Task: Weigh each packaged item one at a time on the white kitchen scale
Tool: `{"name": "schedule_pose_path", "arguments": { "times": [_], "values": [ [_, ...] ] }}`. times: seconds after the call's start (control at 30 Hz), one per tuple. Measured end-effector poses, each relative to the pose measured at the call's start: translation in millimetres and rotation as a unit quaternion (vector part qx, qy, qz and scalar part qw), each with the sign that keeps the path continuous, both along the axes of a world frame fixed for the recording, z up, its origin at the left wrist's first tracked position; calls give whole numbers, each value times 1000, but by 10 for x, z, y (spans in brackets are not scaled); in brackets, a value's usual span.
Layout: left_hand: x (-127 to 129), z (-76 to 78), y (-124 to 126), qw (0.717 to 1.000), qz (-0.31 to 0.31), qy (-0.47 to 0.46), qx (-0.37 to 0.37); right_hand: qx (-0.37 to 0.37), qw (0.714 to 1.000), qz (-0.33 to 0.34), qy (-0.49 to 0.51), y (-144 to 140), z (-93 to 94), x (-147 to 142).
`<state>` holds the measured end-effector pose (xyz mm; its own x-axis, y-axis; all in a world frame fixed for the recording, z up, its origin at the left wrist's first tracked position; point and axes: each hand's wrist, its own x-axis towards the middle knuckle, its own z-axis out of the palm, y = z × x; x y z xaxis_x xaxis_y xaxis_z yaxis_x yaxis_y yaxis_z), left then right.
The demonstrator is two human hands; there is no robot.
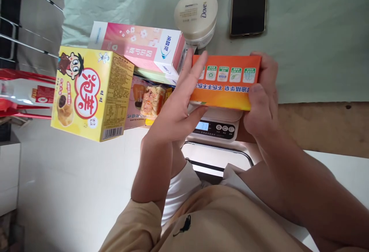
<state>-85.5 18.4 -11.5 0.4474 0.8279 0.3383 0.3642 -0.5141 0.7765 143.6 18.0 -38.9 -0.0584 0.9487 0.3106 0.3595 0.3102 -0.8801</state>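
Note:
I hold an orange box [227, 85] with green icons and printed text between both hands, just above a small white kitchen scale [215, 127] with a lit display. My left hand [180, 102] presses flat against the box's left end, fingers stretched up. My right hand [261, 98] wraps around the right end, thumb on the front face. The box hides most of the scale's platform.
A yellow snack box [90, 94] sticks out at left, a pink-and-white box [138, 46] behind it, small snack packets [150, 102] between. A round white cream jar [197, 15] and a dark phone [248, 4] lie on the pale green cloth [317, 33].

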Motion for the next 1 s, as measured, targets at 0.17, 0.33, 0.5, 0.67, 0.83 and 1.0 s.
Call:
{"name": "schedule_pose_path", "arguments": {
  "times": [0.17, 0.33, 0.5, 0.67, 0.83, 1.0],
  "values": [
    [56, 295, -92, 986, 44, -163, 19, 87, 996, -8, 21, 16, -40, 82],
    [234, 332, -32, 919, 100, -356, 136, 132, 989, -30, 56, 12, -137, 181],
    [367, 230, -7, 919, 197, -326, 102, 142, 985, -59, 77, 18, -142, 226],
    [327, 140, 47, 923, 199, -273, 186, 148, 984, -55, 77, 49, -166, 239],
    [343, 143, 56, 921, 176, -305, 163, 149, 984, -37, 89, 32, -173, 238],
    [384, 175, 0, 924, 199, -306, 116, 151, 984, -33, 90, 18, -170, 220]
  ]
}}
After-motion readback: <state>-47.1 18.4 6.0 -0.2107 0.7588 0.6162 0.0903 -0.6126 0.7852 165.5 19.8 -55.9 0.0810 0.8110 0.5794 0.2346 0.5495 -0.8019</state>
